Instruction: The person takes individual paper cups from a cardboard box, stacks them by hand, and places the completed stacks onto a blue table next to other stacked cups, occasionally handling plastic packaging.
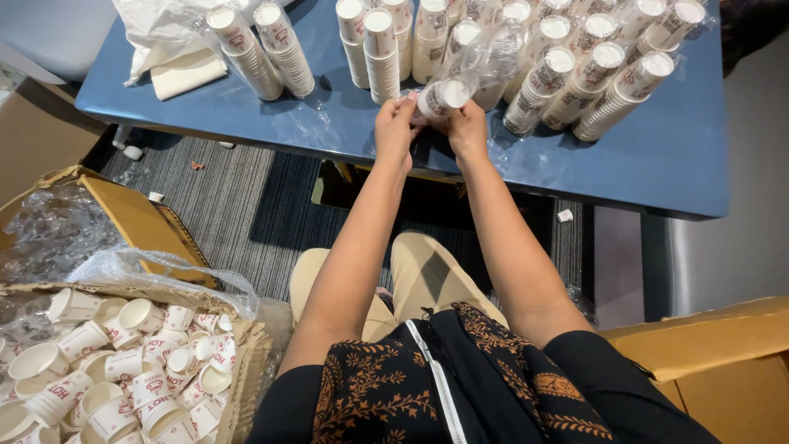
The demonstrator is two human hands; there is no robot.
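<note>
Many wrapped sleeves of paper cups (pixel 575 70) lie unopened across the blue worktop (pixel 657 156), while a cardboard box (pixel 246 362) at the person's left already holds a heap of loose cups (pixel 123 370), so much seems left to unpack. Both hands, left hand (pixel 396 123) and right hand (pixel 467 127), pinch the end of one cup stack (pixel 444 96) at the worktop's near edge, fingers closed on its clear wrap
</note>
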